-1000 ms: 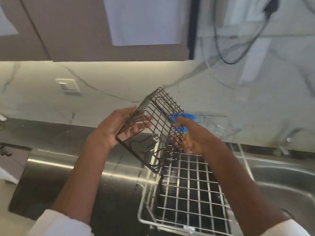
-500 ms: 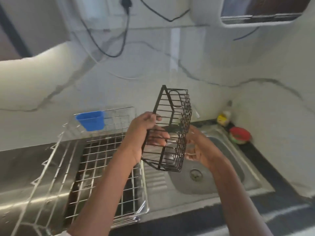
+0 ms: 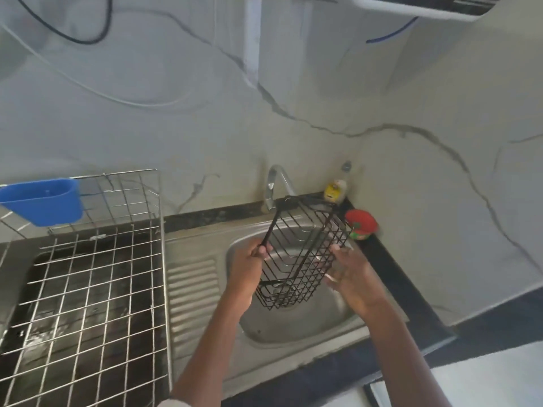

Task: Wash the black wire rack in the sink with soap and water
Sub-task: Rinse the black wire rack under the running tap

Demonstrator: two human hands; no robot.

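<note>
The marble wall fills the back and right of the view, and below it the steel sink unit sits in the dark tabletop. On the unit's left side stands a silver dish rack, its grid over a dark wet tray, with a blue cup hung on its rear wall at the left. The round basin lies at the unit's right side, ribbed drainboard between it and the dish rack. The black rack is held in the air over the basin, tilted, its far end up near the tap at the basin's back edge and its near end lower toward the person. The left hand grips the rack's left edge wire, fingers curled round it. The right hand rests against the rack's right side, fingers spread fairly straight along the mesh; a ring shows on one finger. At the tabletop's back right corner stand a soap bottle with a yellow label and, just in front of it, a red tub, both clear of the rack.
</note>
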